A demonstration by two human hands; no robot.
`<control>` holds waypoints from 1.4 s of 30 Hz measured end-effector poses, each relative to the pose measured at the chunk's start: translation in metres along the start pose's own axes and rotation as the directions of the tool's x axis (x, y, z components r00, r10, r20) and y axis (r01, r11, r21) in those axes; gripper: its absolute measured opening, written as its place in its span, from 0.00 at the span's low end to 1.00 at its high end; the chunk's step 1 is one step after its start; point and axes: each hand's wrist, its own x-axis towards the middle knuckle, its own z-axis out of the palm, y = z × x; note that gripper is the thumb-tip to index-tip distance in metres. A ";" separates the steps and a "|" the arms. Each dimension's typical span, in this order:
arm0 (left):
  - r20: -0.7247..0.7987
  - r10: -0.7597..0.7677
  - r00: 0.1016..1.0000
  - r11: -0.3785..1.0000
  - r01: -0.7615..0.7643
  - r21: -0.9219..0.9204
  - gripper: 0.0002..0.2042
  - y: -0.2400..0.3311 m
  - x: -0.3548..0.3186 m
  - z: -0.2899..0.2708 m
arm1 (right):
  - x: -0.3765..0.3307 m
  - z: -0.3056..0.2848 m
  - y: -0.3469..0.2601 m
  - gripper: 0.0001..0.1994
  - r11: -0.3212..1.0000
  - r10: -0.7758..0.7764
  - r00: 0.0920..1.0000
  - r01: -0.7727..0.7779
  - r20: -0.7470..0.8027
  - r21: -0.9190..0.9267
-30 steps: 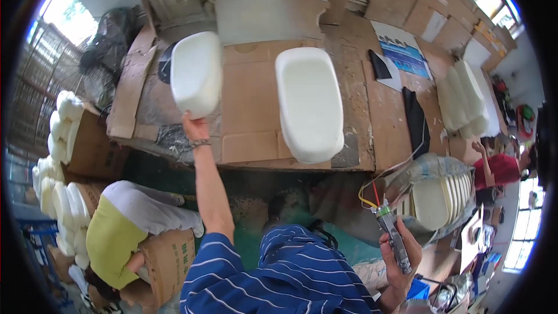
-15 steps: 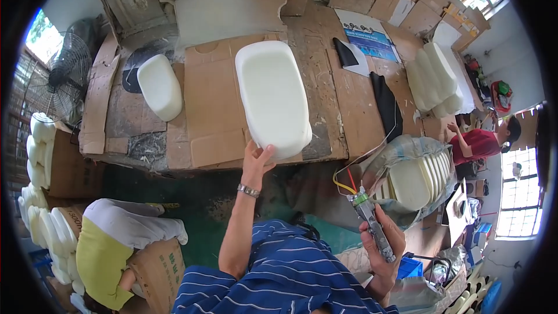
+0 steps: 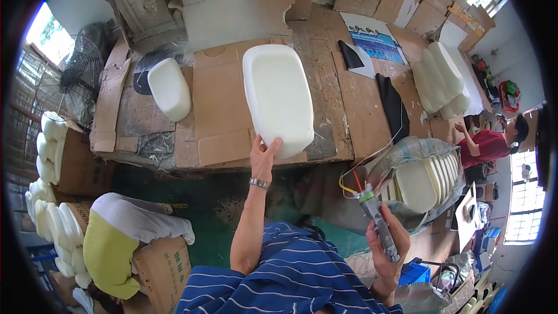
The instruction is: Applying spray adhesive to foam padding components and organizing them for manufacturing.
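Note:
A large white, foam-like cushion with rounded corners and a raised rim rests on a brown cardboard sheet on the workbench. At its near edge, my left hand grips the lower left corner, thumb on top; the other fingers are partly hidden. My right hand is wrapped around a stained grey cylindrical tool with a green collar, held off to the right of my body. Red and yellow tubes and a thin pale line run from the tool's top end. A smaller white cushion lies farther left.
An open bag of stacked pale cushions stands at the right. Black sheet pieces lie on the bench. One person bends over a carton at lower left; another in red is far right. A caged fan stands left.
The view has shifted slightly, so most things sit a little farther right. The cushion has turned slightly under my left hand, whose thumb lies farther over its edge. My right hand keeps hold of the tool.

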 end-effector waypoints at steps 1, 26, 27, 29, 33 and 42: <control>-0.001 0.002 1.000 1.000 -0.002 0.007 0.40 0.000 0.000 0.000 | 0.000 0.002 -0.001 0.26 1.000 0.023 0.998 -0.022 -0.055 0.006; 0.024 0.044 0.999 0.869 -0.026 -0.495 0.30 -0.046 -0.011 0.002 | -0.019 -0.027 -0.001 0.28 0.997 0.050 0.992 -0.057 0.113 0.054; 0.024 0.040 0.999 0.880 -0.024 -0.475 0.29 -0.045 -0.012 0.003 | -0.021 -0.030 0.000 0.28 0.996 0.051 0.988 -0.061 0.146 0.063; 0.009 0.043 0.999 0.876 -0.034 -0.482 0.28 -0.042 -0.013 0.005 | -0.022 -0.025 0.001 0.28 0.991 0.114 0.992 -0.117 0.056 0.067; 0.028 0.068 0.997 0.898 -0.049 -0.437 0.29 -0.048 -0.012 0.000 | -0.025 -0.036 0.004 0.27 0.992 0.105 0.989 -0.111 0.100 0.062; -0.016 0.072 0.997 0.865 -0.070 -0.497 0.29 -0.044 -0.014 0.007 | -0.038 -0.040 0.012 0.26 0.991 0.119 0.992 -0.121 0.029 0.055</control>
